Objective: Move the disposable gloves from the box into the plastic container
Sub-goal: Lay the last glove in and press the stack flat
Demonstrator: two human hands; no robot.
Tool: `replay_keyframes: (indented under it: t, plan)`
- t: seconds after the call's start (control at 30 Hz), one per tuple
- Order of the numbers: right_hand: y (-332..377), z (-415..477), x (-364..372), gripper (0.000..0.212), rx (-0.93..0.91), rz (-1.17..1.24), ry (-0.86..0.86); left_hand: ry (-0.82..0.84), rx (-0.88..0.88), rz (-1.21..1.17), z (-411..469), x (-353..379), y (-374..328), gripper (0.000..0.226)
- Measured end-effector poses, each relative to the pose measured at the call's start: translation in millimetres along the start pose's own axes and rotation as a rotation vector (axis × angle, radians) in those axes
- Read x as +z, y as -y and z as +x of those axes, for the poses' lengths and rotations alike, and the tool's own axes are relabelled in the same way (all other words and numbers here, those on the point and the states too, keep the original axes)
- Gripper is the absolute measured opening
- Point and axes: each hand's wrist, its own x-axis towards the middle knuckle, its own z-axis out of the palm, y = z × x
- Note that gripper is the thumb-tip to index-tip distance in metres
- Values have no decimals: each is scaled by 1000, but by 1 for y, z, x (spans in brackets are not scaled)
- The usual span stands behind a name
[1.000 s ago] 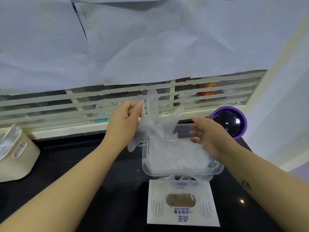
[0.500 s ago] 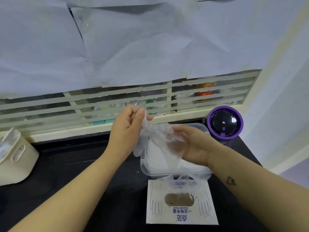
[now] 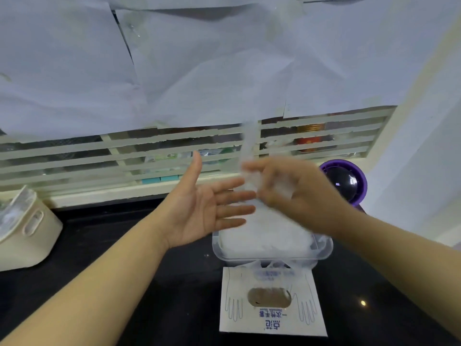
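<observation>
Two hands up, both above the container [image 3: 324, 250]. Left hand [image 3: 202, 211]: open flat, palm turned toward the right one, fingers straight and slightly spread, thumb pointing up, holding nothing. Right hand [image 3: 299, 196]: motion-blurred, fingers curled round a bunched clear glove [image 3: 249, 151]; one strip of it stands straight up out of the top of that grip. Left fingertips are just beside the grip; whether they touch it I cannot tell. Directly below the grip, the container is heaped with gloves [image 3: 264, 236]. The box [image 3: 272, 320] lies flat on the black counter [image 3: 174, 295], nearer me than the grip, just beside the container's near wall.
</observation>
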Motion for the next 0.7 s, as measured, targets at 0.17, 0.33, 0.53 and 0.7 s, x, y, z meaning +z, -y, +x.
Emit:
replay_keyframes:
  t: [0.17,0.33,0.53,0.7]
  plan:
    - [-14,-25,29,10,-503,-386,423,150,-60,-267,4,-1,9,98]
    - [-28,-36,33,15,-524,-459,570,192,-43,-164,9,-8,18,75]
    - [-31,-39,26,28,-465,-378,456,-77,-23,-141,19,-5,22,37]
    - [-45,-48,28,24,-203,-68,-171,-47,-21,-266,18,-8,26,42]
